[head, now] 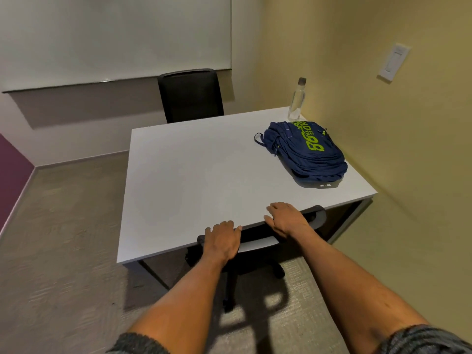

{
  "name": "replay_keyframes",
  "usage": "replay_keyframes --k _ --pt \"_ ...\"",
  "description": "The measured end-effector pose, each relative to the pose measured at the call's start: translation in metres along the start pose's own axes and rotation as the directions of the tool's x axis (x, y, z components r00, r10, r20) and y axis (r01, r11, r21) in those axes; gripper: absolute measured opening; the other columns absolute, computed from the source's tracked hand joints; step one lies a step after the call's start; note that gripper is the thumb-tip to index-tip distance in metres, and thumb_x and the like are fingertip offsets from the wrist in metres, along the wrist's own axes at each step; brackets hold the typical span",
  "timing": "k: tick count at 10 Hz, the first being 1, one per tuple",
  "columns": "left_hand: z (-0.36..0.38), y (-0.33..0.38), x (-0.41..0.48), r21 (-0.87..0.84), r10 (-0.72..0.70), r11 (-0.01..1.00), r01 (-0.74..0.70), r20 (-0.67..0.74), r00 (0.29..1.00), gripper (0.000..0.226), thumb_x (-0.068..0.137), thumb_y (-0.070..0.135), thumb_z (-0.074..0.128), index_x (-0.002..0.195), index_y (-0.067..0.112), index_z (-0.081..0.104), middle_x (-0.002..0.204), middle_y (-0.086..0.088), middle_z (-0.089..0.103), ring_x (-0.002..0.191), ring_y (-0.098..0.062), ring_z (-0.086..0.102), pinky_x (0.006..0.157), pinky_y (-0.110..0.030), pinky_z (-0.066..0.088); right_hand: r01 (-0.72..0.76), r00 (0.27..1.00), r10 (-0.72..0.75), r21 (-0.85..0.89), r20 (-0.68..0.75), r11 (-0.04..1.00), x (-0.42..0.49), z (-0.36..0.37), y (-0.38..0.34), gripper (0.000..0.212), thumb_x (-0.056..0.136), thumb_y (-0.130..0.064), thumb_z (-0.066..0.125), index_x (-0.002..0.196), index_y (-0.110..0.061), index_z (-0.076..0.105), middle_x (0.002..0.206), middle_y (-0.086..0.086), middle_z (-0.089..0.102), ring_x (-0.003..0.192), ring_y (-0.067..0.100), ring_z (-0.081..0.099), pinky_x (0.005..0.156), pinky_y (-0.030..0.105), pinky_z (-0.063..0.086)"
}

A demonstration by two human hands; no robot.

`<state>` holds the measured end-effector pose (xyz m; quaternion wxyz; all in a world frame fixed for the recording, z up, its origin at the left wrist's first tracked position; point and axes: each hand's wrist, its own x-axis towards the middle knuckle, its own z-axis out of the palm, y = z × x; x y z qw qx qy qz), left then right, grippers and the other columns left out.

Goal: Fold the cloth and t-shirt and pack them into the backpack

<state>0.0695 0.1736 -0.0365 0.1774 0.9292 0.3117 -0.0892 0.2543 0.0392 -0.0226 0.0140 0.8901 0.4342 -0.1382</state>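
A dark blue backpack (306, 152) with bright green lettering lies flat on the far right part of the white table (194, 175); it looks closed. My left hand (222, 241) rests palm down at the table's near edge, fingers relaxed and reaching onto the tabletop. My right hand (286, 221) lies the same way a little further right, fingers spread on the surface. Neither hand holds anything. No loose cloth or t-shirt shows on the tabletop.
A black office chair (315, 213) is tucked under the near edge, its backrest just below my hands. Another black chair (190, 95) stands at the far side. A clear bottle (297, 100) stands in the far right corner by the yellow wall.
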Motion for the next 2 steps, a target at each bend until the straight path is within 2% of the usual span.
replay_keyframes --k 1,2 --pt "-0.008 -0.010 -0.003 -0.047 0.015 0.999 -0.016 -0.009 1.000 0.058 0.111 0.044 0.017 0.160 0.017 0.030 0.167 -0.008 0.031 0.153 -0.027 0.030 0.128 -0.049 0.013 0.076 0.996 -0.078 -0.047 -0.052 0.996 -0.001 -0.008 -0.017 0.056 0.111 -0.042 0.030 0.157 -0.011 0.036 0.164 0.010 0.036 0.149 0.028 0.035 0.125 0.040 0.024" --pt "-0.024 -0.029 -0.008 -0.036 0.062 0.997 -0.065 -0.078 0.995 0.061 0.111 0.045 0.015 0.166 0.020 0.010 0.174 -0.003 0.004 0.161 -0.021 0.002 0.130 -0.046 -0.002 0.149 0.977 -0.166 -0.126 -0.138 0.981 -0.001 -0.019 -0.043 0.063 0.110 -0.045 0.022 0.164 -0.012 0.021 0.172 0.006 0.020 0.158 0.023 0.020 0.130 0.040 0.011"
